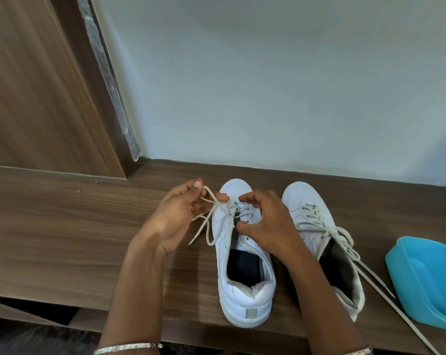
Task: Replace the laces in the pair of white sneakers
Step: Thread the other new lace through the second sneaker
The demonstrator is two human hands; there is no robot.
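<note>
White lace (209, 192) pinched in left fingers (191, 190); right fingers (250, 196) grip left sneaker (245, 290); bare wood shelf (76, 226) stretches leftward.

The bench (63, 226) was brown wood-grain laminate, smooth and matt. The sneakers (245, 301) had smooth white uppers that looked like leather, with a faint sheen, and their laces (209, 226) were flat, off-white woven cloth. The blue tub (427, 278) was glossy plastic. The wall (268, 85) looked matt-painted.

Looks like a home: a brown wood-grain laminate ledge (63, 213) meets a pale painted wall (268, 85) at twelve o'clock, a matching wood-grain panel (37, 98) at ten o'clock, and a bright blue plastic tub (427, 283) at four o'clock.
</note>
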